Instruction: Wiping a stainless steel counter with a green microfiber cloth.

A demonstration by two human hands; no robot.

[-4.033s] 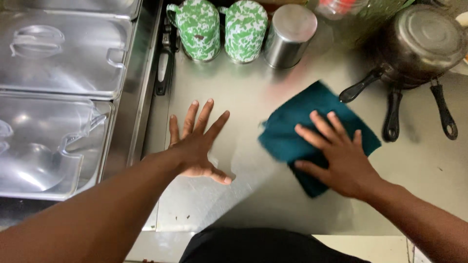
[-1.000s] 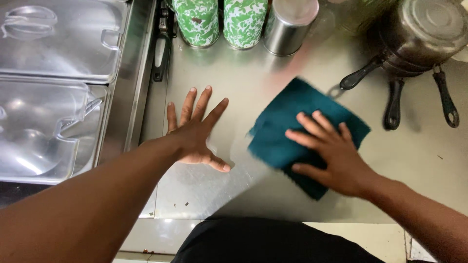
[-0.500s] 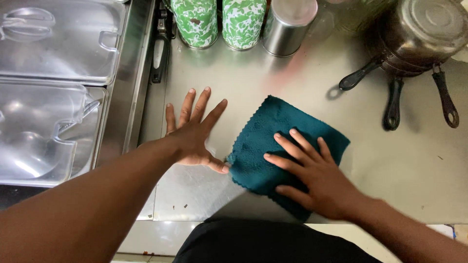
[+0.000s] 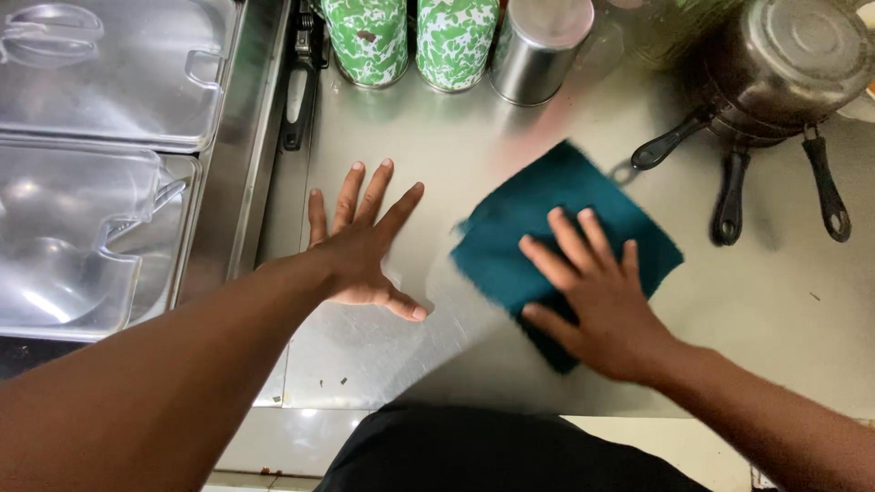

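Note:
My right hand (image 4: 597, 296) lies flat with spread fingers on a dark teal cloth (image 4: 547, 219), pressing it onto the steel counter (image 4: 456, 155). The cloth looks blurred from motion and leaves a damp streak beside it. My left hand (image 4: 365, 241) rests palm down on the counter to the cloth's left, fingers apart, holding nothing.
Two green-and-white patterned canisters (image 4: 410, 36) and a steel canister (image 4: 538, 46) stand at the back. Stacked dark pans (image 4: 784, 64) with black handles sit at the back right. Lidded steel food trays (image 4: 100, 155) fill the left. A black-handled tool (image 4: 296, 100) lies in the gap.
My right hand has slid the cloth back to the right and slightly away after moving it left toward my other hand. My left hand has stayed in place.

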